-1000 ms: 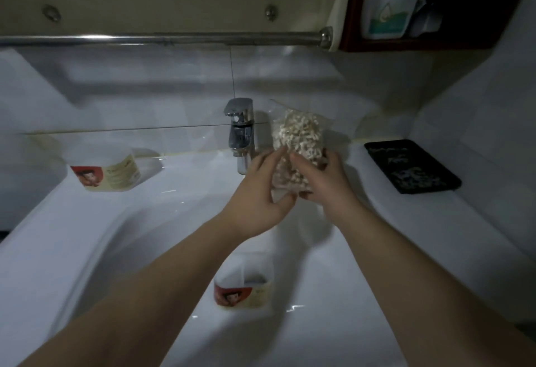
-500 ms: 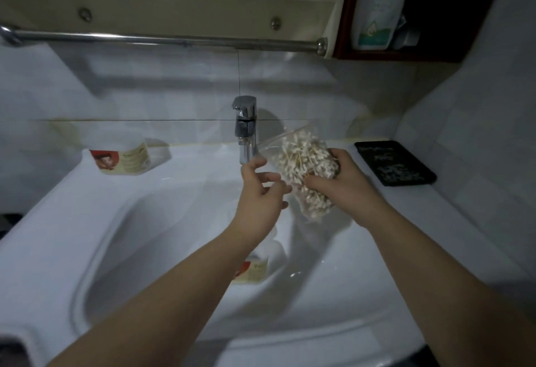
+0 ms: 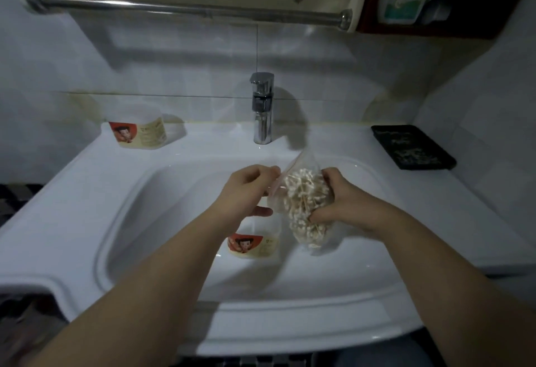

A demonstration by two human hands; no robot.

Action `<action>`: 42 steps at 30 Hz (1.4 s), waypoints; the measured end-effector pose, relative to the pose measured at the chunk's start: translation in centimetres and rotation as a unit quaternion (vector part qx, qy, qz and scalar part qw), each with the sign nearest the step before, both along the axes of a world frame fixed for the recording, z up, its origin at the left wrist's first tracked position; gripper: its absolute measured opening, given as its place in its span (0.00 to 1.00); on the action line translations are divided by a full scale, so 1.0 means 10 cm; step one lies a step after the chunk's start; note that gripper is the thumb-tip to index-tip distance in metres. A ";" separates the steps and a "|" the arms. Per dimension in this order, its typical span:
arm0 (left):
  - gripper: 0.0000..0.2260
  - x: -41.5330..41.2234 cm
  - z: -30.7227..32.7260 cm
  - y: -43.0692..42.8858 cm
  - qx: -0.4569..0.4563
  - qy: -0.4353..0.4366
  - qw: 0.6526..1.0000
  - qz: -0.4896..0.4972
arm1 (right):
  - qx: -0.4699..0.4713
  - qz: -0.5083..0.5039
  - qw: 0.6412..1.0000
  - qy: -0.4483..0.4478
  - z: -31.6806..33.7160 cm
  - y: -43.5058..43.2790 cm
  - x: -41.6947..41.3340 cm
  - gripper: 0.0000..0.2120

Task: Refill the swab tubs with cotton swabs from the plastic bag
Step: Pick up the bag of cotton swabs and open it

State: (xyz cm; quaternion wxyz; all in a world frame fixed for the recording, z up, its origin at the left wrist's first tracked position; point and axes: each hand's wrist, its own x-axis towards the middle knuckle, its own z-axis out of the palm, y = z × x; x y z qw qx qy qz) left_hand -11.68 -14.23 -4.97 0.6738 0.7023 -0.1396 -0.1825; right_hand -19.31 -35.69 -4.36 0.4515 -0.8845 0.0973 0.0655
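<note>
**Q:** What were the hands doing?

**A:** Both held the plastic bag [image 3: 309,162] of cotton swabs [image 3: 304,201] between them, over the sink [image 3: 87,221]. The right hand [image 3: 342,201] wrapped curled fingers round the bag's bulging body, bunching the swabs. The left hand [image 3: 249,189] pinched the bag's upper edge with curled fingers and thumb, probably to pull the mouth open or steady it for tipping.

**Q:** Where were the tubs?

**A:** One swab tub [image 3: 255,243] stood in the basin just below the left hand, so the bag hung almost above it — a sensible spot to catch spills. Whether it was open, I could not tell. A second tub [image 3: 139,131] sat on the ledge, well to the left of the left hand.

**Q:** Anything in the way?

**A:** The left wrist itself hid part of the nearer tub's top. A faucet [image 3: 262,108] rose beyond the hands, a black tray [image 3: 412,146] lay far right of the right hand, and a towel rail [image 3: 188,8] ran above.
</note>
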 end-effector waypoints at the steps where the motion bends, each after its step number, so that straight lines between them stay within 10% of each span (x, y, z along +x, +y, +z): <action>1: 0.18 -0.01 0.00 0.00 0.010 -0.010 1.000 -0.006 | -0.011 0.003 1.000 0.005 -0.01 0.00 0.00 0.45; 24: 0.05 -0.05 -0.16 -0.12 0.102 -0.041 0.993 -0.051 | -0.108 0.034 0.969 -0.220 -0.02 0.19 0.03 0.11; 42: 0.05 -0.07 -0.13 -0.13 0.109 -0.013 0.992 -0.057 | -0.146 0.064 0.966 -0.201 -0.05 0.19 0.07 0.12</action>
